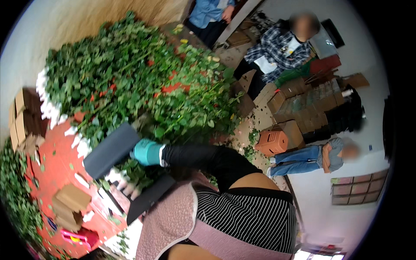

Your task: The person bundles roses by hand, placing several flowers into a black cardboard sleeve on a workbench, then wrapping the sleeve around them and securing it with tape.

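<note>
My right hand (pixel 147 152), in a teal glove with a black sleeve, is at the right end of a dark grey rectangular panel (pixel 112 151). Its fingers are mostly hidden, so what they grip cannot be told. Below it stands a black panel (pixel 151 199). Between the two panels lie white-sleeved flower heads (pixel 128 188) with leafy green stems (pixel 138 172). My left hand is out of view; only part of that bare arm (pixel 195 253) shows at the bottom edge. A large heap of leafy cut stems (pixel 136 74) lies just beyond my right hand.
The red tabletop (pixel 58 162) holds brown cardboard pieces (pixel 70 204), a pink container (pixel 79 239) and red-handled cutters (pixel 31 174). Folded cartons (pixel 27 117) stand at the left. Several people stand beyond, one in a plaid shirt (pixel 279 48). An orange stool (pixel 272 143) is on the leaf-strewn floor.
</note>
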Demonstrator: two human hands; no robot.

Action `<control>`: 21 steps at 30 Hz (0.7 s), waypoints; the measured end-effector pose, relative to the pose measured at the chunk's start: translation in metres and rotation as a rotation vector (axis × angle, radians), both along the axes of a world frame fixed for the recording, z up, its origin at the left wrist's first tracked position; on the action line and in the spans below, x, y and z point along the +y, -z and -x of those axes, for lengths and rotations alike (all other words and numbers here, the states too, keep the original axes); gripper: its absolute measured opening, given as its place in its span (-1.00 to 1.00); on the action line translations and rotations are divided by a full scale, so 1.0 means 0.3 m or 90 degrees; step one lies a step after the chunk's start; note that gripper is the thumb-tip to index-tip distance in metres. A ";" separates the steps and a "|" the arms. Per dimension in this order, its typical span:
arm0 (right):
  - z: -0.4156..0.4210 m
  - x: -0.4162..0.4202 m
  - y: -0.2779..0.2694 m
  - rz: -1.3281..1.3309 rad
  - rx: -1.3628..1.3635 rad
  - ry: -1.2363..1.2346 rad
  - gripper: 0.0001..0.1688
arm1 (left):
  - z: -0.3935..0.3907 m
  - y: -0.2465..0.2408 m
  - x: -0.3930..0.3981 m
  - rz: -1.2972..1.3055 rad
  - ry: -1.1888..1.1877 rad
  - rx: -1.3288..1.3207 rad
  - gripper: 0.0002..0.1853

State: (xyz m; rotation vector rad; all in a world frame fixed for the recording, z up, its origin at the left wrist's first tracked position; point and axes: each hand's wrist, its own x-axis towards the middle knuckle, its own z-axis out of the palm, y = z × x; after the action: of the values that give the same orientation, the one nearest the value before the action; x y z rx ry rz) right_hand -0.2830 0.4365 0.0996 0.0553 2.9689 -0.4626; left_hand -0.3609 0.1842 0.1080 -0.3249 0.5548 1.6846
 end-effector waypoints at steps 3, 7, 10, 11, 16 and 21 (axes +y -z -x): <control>-0.020 0.010 0.001 0.008 -0.022 -0.011 -0.78 | -0.034 -0.100 0.027 -0.130 -0.020 -0.097 -0.82; 0.010 0.000 -0.070 0.008 0.013 -0.041 -0.80 | 0.011 -0.085 0.051 -0.036 -0.033 -0.018 -0.82; 0.000 -0.006 -0.074 0.003 -0.007 -0.028 -0.74 | 0.037 -0.064 0.083 0.017 -0.010 0.045 -0.82; 0.004 -0.016 -0.067 0.022 -0.031 -0.023 -0.71 | 0.043 -0.065 0.073 0.034 -0.010 0.059 -0.82; -0.008 0.002 -0.030 0.010 -0.022 -0.023 -0.69 | 0.066 -0.059 0.104 0.060 -0.008 0.122 -0.81; -0.025 0.004 -0.061 0.028 -0.058 -0.010 -0.71 | 0.081 -0.094 0.088 0.101 -0.026 0.212 -0.81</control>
State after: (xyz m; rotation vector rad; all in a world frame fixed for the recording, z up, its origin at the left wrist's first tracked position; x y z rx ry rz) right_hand -0.2756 0.4377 0.1178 0.0468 2.8671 -0.5099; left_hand -0.3852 0.2106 0.1360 -0.1701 0.9372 1.7493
